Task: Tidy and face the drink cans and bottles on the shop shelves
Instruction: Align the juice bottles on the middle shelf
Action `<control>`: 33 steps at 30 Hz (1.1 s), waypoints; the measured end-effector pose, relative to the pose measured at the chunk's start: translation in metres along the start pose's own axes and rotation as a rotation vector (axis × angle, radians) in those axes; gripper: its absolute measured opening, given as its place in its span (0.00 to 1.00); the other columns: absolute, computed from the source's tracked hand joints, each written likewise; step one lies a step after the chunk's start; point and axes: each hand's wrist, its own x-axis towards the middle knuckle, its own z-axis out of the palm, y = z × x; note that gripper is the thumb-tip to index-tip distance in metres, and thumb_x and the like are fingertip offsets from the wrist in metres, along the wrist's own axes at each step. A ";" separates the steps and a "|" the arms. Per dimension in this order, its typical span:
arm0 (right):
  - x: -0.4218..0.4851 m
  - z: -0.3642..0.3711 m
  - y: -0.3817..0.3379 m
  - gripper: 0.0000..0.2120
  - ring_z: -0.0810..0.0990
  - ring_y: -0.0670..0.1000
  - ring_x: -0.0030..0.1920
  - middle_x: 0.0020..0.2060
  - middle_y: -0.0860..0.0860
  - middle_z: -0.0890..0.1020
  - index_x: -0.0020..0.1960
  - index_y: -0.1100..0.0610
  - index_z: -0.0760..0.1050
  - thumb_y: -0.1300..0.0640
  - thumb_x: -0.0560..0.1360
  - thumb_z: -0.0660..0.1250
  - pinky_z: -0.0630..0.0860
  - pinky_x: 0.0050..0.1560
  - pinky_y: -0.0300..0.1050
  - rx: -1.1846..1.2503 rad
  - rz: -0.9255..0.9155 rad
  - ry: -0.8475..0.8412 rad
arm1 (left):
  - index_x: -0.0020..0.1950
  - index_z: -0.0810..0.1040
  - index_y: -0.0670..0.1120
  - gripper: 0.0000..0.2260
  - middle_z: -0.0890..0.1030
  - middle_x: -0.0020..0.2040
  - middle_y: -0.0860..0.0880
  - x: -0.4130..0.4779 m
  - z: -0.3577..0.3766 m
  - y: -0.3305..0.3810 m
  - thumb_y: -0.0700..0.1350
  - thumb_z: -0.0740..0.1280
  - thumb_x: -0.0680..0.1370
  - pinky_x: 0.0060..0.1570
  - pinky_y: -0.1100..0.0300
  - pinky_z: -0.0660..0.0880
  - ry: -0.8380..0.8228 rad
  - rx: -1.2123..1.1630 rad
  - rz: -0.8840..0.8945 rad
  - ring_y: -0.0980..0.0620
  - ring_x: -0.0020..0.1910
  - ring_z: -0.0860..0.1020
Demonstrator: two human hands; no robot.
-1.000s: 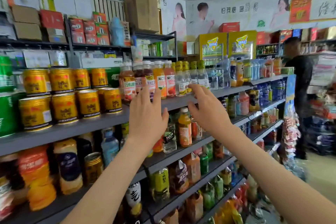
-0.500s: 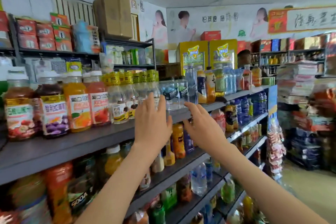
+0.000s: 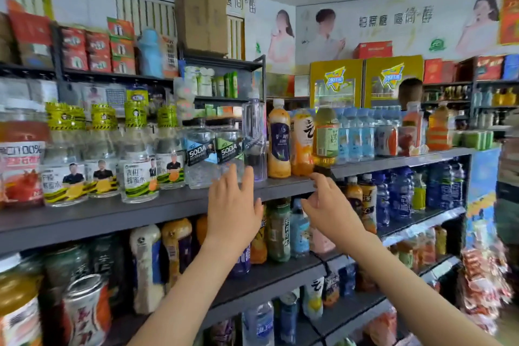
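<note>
While both forearms rise from the lower edge of the view, the left grip [image 3: 233,213] stands upright in front of the grey shelf [image 3: 112,213]. Its back faces the camera, its fingers are straight and a little spread, and it is released, grasping nothing. Well to its left stand the squat clear honey-water bottles [image 3: 137,174] with yellow-and-black caps, their labels facing forward. Just above its fingertips are two soda bottles [image 3: 213,153], clear, side by side, with "SODA" facing out on their dark labels. The fingertips overlap the base of the right one, but whether they touch it cannot be told. Beside them, up and right of this grip, a tall clear bottle [image 3: 254,135] stands upright.

Above the gap between the two grips stand two orange juice bottles [image 3: 279,143], one with a dark blue label and one with a white label.

The right grip [image 3: 331,211] is tilted leftward. Its forefinger is stretched up to the shelf's front edge and its other fingers are loosely bent, so it too is released and holds nothing. Directly above that forefinger a green tea bottle [image 3: 325,132] stands at the shelf's lip. Farther right of this grip runs a row of blue-labelled water bottles [image 3: 355,135].
</note>
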 end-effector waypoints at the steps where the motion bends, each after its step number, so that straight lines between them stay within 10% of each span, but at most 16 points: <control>1: 0.012 0.000 0.014 0.25 0.75 0.54 0.56 0.62 0.53 0.70 0.71 0.58 0.61 0.55 0.77 0.64 0.73 0.55 0.47 0.010 0.000 -0.004 | 0.77 0.50 0.46 0.28 0.54 0.75 0.40 0.008 0.006 0.007 0.54 0.55 0.81 0.69 0.49 0.59 -0.014 0.029 -0.014 0.41 0.71 0.60; 21: 0.159 0.060 0.096 0.38 0.63 0.62 0.69 0.69 0.64 0.63 0.75 0.68 0.49 0.58 0.75 0.67 0.62 0.68 0.50 0.191 -0.123 0.161 | 0.77 0.48 0.42 0.31 0.64 0.69 0.38 0.153 0.117 0.077 0.47 0.60 0.79 0.57 0.51 0.69 0.070 0.025 -0.094 0.40 0.63 0.67; 28: 0.164 0.075 0.122 0.38 0.63 0.62 0.70 0.70 0.64 0.62 0.76 0.63 0.47 0.62 0.74 0.67 0.64 0.68 0.52 0.327 -0.216 0.159 | 0.76 0.38 0.41 0.40 0.66 0.67 0.37 0.184 0.145 0.094 0.49 0.65 0.77 0.56 0.48 0.70 0.100 -0.184 -0.381 0.39 0.62 0.69; 33: 0.165 0.076 0.132 0.41 0.63 0.62 0.70 0.70 0.64 0.62 0.76 0.63 0.45 0.67 0.72 0.66 0.64 0.70 0.55 0.379 -0.265 0.127 | 0.73 0.53 0.37 0.34 0.69 0.66 0.37 0.202 0.148 0.100 0.46 0.69 0.75 0.57 0.49 0.70 0.177 -0.288 -0.609 0.40 0.63 0.71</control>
